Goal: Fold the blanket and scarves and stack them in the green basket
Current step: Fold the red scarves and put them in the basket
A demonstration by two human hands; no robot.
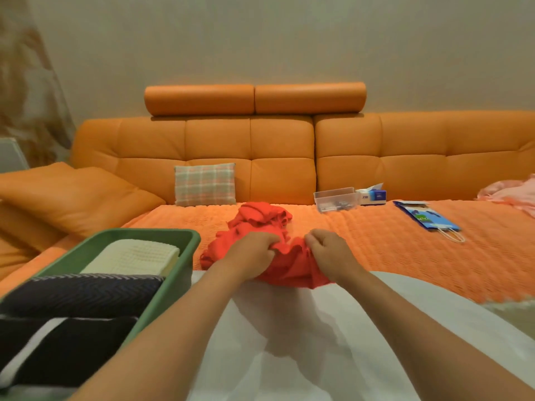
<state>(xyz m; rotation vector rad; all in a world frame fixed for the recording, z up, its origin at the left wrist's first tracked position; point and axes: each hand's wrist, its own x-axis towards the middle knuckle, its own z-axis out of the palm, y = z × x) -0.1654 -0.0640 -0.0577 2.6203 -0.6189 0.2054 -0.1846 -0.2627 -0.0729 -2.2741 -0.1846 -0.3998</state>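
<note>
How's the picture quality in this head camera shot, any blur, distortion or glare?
Head view: warm, even light, no glare; the wide-angle lens bows the orange sofa; the curtain and the near end of the green basket blur at the left edge; left hand, right hand and red scarf look fairly sharp.

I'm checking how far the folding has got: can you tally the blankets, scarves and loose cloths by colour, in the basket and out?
Cream blanket, folded in the green basket: 1
Dark, folded in the basket: 2 (zigzag scarf, striped scarf)
Red scarf, bunched, gripped by left hand and right hand: 1
Pink cloth, loose at far right: 1
Total: 5
</note>
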